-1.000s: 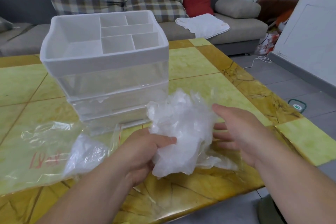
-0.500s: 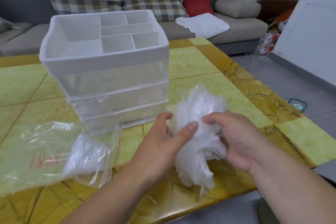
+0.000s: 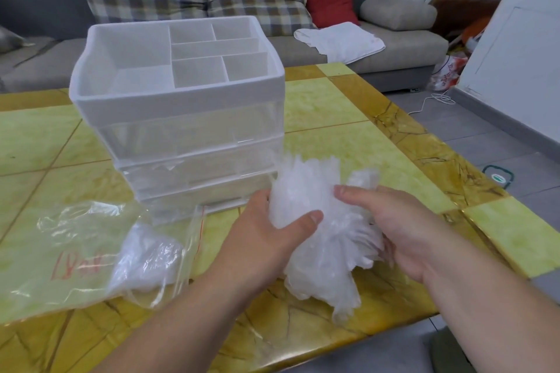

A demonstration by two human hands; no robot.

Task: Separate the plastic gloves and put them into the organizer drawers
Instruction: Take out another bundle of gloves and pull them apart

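A crumpled bundle of clear plastic gloves [image 3: 321,239] hangs above the table's front edge, between both hands. My left hand [image 3: 266,236] grips its left side, the thumb pressed across the front. My right hand [image 3: 397,230] holds the right side, thumb on top and fingers under the bundle. Just behind stands the white organizer [image 3: 178,109], with an open divided tray on top and clear drawers below, all pushed in. A little plastic shows inside the middle drawer.
A clear zip bag [image 3: 91,251] with red writing lies at the front left, more gloves [image 3: 145,257] inside it. The yellow-green tiled table [image 3: 348,118] ends close on the right and front. A grey sofa [image 3: 394,48] with cushions stands behind.
My right hand has closed in on the bundle and now holds it from the right. The bundle has been turned and squeezed upright, and both hands have shifted slightly right.
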